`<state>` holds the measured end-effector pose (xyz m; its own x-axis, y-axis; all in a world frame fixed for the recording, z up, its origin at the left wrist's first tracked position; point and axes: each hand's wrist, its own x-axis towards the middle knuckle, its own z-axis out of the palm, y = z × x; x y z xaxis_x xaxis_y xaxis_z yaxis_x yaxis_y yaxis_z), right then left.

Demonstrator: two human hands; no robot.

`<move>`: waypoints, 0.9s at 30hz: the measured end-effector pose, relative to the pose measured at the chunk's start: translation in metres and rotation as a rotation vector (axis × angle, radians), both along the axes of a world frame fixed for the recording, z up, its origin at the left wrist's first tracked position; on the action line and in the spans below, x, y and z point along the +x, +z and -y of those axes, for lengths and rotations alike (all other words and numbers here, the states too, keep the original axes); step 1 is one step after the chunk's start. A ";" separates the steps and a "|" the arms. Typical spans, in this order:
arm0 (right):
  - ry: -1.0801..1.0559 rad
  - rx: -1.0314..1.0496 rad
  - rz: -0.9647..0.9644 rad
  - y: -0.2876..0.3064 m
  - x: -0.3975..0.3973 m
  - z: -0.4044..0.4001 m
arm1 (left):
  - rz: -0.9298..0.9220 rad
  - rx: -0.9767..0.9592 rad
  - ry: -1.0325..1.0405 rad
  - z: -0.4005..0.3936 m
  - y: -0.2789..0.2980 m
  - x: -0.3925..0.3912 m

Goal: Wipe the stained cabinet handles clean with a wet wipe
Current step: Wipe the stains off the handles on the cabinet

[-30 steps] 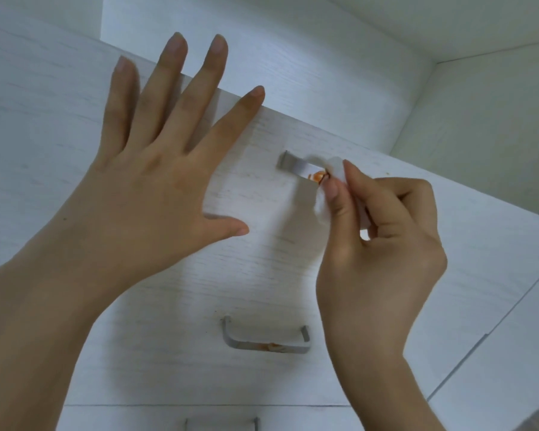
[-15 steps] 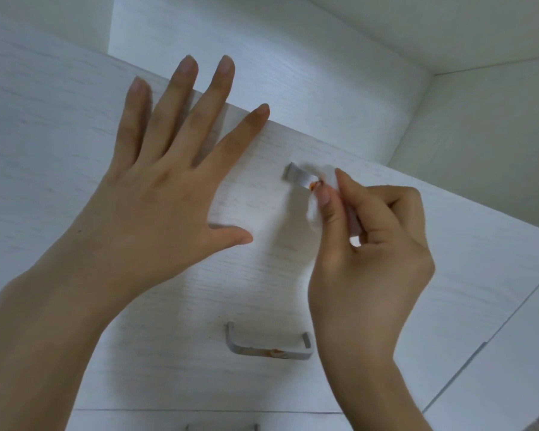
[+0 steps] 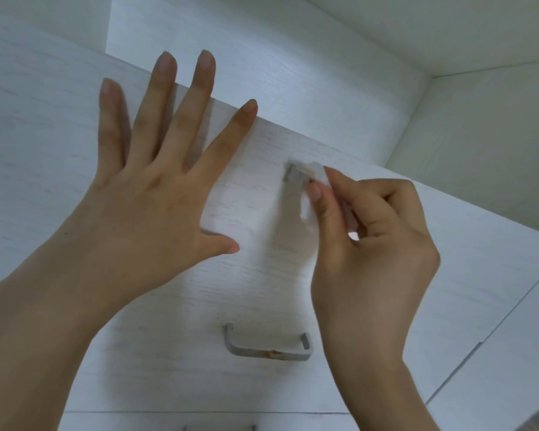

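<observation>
The right hand pinches the wet wipe against the upper handle, on the drawer front. The bar's long axis runs sideways, mostly hidden under the fingers. The left hand lies flat, fingers spread, left of this handle. Below it, a second handle shows an orange stain, nearer the right hand.

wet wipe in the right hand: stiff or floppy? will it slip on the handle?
Probably floppy: the wet wipe is bunched and folded over the upper handle where the right hand pinches it. Likely very light, since a thumb-and-finger pinch holds it. It may slide easily on the smooth-looking metal, so it needs finger pressure; wetness can't be seen.
</observation>
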<state>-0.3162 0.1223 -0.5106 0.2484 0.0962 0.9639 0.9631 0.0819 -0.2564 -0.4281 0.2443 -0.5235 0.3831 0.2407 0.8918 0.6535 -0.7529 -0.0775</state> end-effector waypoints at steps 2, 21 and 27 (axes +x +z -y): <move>-0.011 0.024 -0.014 0.000 0.001 0.000 | 0.000 0.001 -0.001 -0.001 0.000 -0.001; 0.000 -0.030 0.047 0.005 -0.009 -0.006 | -0.005 -0.004 0.004 0.001 0.001 -0.001; -0.022 -0.086 0.068 0.007 -0.019 -0.012 | 0.005 0.000 0.010 0.000 0.001 -0.001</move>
